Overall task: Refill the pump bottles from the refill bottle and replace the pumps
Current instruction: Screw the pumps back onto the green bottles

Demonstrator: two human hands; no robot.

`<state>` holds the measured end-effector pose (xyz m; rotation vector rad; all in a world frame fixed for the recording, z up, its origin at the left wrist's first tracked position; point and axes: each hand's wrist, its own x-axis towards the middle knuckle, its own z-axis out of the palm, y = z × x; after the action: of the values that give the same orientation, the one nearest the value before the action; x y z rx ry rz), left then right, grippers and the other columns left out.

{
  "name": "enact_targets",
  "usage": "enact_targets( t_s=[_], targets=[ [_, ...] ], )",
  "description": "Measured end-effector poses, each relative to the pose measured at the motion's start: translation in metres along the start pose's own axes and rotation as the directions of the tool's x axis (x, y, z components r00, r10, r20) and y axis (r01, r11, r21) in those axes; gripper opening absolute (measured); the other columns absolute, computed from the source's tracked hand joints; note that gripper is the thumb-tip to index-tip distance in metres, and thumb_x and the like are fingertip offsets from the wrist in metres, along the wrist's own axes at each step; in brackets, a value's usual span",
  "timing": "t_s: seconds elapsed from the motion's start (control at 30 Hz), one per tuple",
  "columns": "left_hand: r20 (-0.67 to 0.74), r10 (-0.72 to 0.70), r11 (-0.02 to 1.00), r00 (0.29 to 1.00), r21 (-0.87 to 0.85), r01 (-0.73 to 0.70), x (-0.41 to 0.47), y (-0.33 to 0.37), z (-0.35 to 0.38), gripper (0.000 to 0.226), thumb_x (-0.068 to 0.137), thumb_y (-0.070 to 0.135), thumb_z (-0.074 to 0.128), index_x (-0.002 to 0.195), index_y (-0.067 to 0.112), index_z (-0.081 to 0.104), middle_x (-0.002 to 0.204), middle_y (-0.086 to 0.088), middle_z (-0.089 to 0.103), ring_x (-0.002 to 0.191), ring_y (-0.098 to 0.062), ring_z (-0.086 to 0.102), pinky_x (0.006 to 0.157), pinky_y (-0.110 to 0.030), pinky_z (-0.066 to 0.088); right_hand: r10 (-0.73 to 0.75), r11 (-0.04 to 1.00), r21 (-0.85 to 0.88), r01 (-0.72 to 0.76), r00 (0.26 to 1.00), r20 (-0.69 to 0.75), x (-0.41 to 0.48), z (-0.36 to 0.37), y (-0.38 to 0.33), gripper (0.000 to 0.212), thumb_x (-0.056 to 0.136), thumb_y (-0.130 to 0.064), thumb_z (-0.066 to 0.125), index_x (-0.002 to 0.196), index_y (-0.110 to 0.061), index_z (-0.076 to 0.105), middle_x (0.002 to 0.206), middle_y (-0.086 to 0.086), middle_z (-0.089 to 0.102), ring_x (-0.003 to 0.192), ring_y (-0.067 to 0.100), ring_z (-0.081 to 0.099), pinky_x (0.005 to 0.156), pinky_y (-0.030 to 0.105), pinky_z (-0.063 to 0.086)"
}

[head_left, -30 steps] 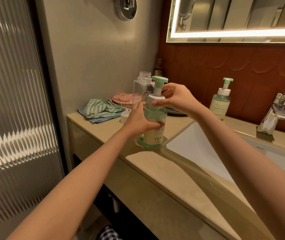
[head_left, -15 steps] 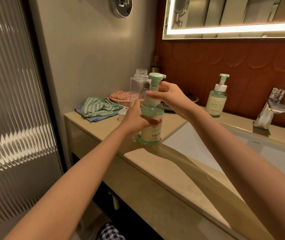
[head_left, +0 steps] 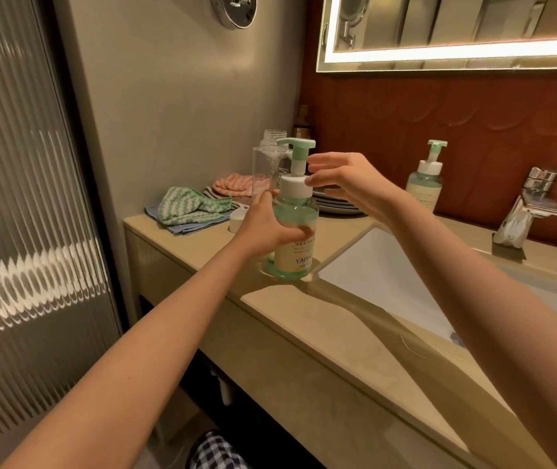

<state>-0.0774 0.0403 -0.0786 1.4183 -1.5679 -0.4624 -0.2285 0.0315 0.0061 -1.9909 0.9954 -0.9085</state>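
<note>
pump-replacing step: left hand [head_left: 263,225] grips the pump bottle [head_left: 295,252], right hand [head_left: 344,184] hovers empty, fingers spread, beside its pump collar [head_left: 295,187]; next, probably grasp and tighten it.

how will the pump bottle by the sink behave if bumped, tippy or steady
The pump bottle looks filled nearly to its shoulder, so probably heavy for its size and fairly steady. It is tall and stands close to the sink edge, so a hard knock might tip it in. Its smooth plastic may be slippery.
</note>
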Motion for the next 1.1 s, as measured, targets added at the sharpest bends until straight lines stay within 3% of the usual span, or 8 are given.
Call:
enact_targets(
  t_s=[0.43,0.57,0.63,0.73,0.8,0.87,1.0,1.1],
  targets=[
    [0.004,0.016,1.0,1.0,-0.016,-0.016,0.0,-0.001,-0.001,0.096,0.062,0.033,0.084,0.139,0.016,0.03,0.142,-0.005,0.034,0.128,-0.021,0.038,0.104,-0.039,0.038,-0.123,0.93,-0.366,0.034,0.967,-0.223,0.016,0.024,0.002,0.039,0.069,-0.045,0.076,0.088,-0.013,0.065,0.084,-0.004,0.064,0.067,0.001,0.057,0.056,0.015,0.045],
    [0.003,0.011,0.999,1.0,-0.041,-0.01,0.0,-0.002,0.001,0.099,0.057,0.034,0.086,0.139,0.018,0.032,0.141,-0.006,0.037,0.129,-0.023,0.039,0.106,-0.046,0.038,-0.145,0.853,-0.52,-0.052,0.932,-0.331,0.023,0.037,0.006,0.073,0.059,-0.067,0.07,0.101,-0.009,0.057,0.092,-0.001,0.062,0.08,0.013,0.06,0.063,0.027,0.051],
    [0.004,0.016,0.999,1.0,-0.031,-0.016,-0.001,-0.001,0.0,0.1,0.058,0.036,0.085,0.14,0.018,0.031,0.143,-0.006,0.035,0.13,-0.023,0.037,0.107,-0.046,0.037,-0.084,0.909,-0.417,-0.026,0.967,-0.242,0.021,0.033,0.003,0.067,0.06,-0.067,0.069,0.096,-0.01,0.061,0.088,-0.001,0.064,0.079,0.012,0.062,0.062,0.023,0.05],
    [0.008,0.028,1.0,1.0,0.004,-0.028,-0.001,0.0,0.0,0.098,0.061,0.039,0.084,0.139,0.016,0.031,0.142,-0.006,0.035,0.129,-0.022,0.038,0.106,-0.043,0.037,0.032,0.999,-0.014,-0.032,0.998,0.058,0.009,0.023,-0.006,0.017,0.084,-0.024,0.065,0.094,-0.013,0.058,0.095,0.0,0.062,0.091,0.012,0.059,0.073,0.02,0.044],
    [0.006,0.014,1.0,1.0,-0.003,-0.014,-0.002,0.002,-0.001,0.095,0.063,0.034,0.083,0.139,0.015,0.03,0.141,-0.006,0.034,0.127,-0.022,0.038,0.104,-0.038,0.038,0.043,0.995,0.088,-0.051,0.995,0.09,0.006,0.017,-0.006,0.021,0.085,-0.003,0.059,0.105,-0.007,0.057,0.112,0.007,0.061,0.105,0.019,0.056,0.093,0.029,0.042],
    [-0.002,0.01,1.0,1.0,-0.005,-0.01,-0.003,0.002,0.0,0.092,0.065,0.031,0.083,0.139,0.014,0.031,0.141,-0.005,0.034,0.126,-0.021,0.039,0.099,-0.032,0.038,0.045,0.999,-0.005,-0.045,0.999,-0.002,0.006,0.015,-0.005,0.028,0.083,-0.003,0.062,0.111,-0.002,0.061,0.116,0.008,0.062,0.109,0.021,0.055,0.1,0.035,0.041],
    [-0.005,0.012,1.0,1.0,-0.006,-0.012,-0.003,0.002,-0.001,0.091,0.065,0.031,0.083,0.139,0.015,0.031,0.143,-0.004,0.033,0.128,-0.019,0.036,0.095,-0.027,0.034,-0.013,0.954,-0.296,-0.049,0.978,-0.206,0.007,0.022,-0.006,0.048,0.069,-0.034,0.079,0.103,-0.003,0.064,0.1,0.008,0.066,0.091,0.021,0.061,0.079,0.035,0.051],
    [-0.003,0.019,1.0,1.0,-0.015,-0.019,-0.003,0.002,-0.001,0.09,0.065,0.031,0.083,0.138,0.016,0.033,0.142,-0.003,0.034,0.129,-0.019,0.035,0.097,-0.027,0.033,-0.024,0.965,-0.262,-0.028,0.981,-0.194,0.009,0.028,-0.002,0.056,0.068,-0.041,0.078,0.11,-0.013,0.055,0.103,-0.002,0.056,0.094,0.013,0.054,0.076,0.025,0.047]
  ],
)
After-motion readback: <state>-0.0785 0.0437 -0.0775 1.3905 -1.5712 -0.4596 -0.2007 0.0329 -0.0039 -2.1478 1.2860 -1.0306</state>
